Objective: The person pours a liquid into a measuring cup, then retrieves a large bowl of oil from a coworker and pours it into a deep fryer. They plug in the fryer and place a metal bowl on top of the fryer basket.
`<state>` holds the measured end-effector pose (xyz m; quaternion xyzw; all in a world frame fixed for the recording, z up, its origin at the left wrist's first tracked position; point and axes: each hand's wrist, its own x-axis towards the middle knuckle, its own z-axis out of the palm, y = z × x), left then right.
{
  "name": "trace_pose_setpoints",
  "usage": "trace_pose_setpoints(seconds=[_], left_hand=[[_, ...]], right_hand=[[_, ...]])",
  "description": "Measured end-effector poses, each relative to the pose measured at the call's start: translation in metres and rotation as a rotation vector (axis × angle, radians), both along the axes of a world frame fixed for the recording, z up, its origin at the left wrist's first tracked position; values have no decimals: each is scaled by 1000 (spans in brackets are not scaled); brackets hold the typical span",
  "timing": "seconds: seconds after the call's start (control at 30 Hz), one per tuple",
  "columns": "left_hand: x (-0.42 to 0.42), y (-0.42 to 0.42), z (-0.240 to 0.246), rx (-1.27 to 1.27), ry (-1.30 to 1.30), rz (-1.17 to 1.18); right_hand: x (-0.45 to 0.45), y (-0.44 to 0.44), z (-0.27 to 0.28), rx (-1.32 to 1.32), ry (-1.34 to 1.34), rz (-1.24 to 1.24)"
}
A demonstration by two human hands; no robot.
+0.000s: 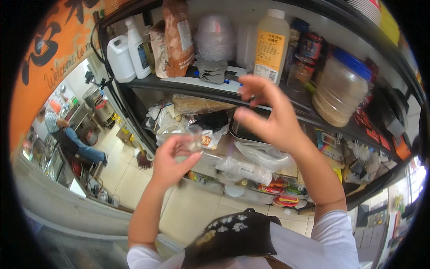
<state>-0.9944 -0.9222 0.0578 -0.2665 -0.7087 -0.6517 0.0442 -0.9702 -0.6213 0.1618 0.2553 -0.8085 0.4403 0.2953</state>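
Observation:
My left hand (175, 160) is raised before the lower shelf, its fingers curled around a small clear item (194, 143), blurred, perhaps a plastic bag or cup. My right hand (272, 117) hangs in front of the upper shelf edge, fingers spread, holding nothing. Just behind it stands a large bottle with a yellow label (270, 50). A folded grey cloth (212, 71) lies on the upper shelf, between the hands' positions. Below my right hand are a dark tray (247, 129) and white plastic bags (265, 156) on the lower shelf.
The upper shelf also bears a white jug (120, 59), a white spray bottle (138, 50), a brown patterned bag (178, 40), stacked clear containers (215, 37) and a blue-lidded jar (342, 87). Packets fill a lower rack (285, 193). At the left, a person (72, 139) is in another room.

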Motion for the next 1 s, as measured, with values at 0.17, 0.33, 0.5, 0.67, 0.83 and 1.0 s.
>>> trace_pose_setpoints(seconds=[0.17, 0.33, 0.5, 0.67, 0.83, 1.0], left_hand=[[-11, 65, 45, 84, 2, -144], [-20, 104, 64, 128, -61, -236], [-49, 110, 77, 104, 105, -233], [-117, 69, 115, -458, 759, 56], [-180, 58, 122, -653, 1011, 12], [-213, 51, 128, -631, 1112, -120]], right_hand=[[11, -5, -9, -68, -254, 200], [-4, 13, -3, -212, -250, 244], [-15, 15, 15, -292, -176, 166], [-43, 7, 50, -376, -47, 100], [-81, -10, 70, -295, 36, -95], [-119, -20, 70, -290, 123, -280]])
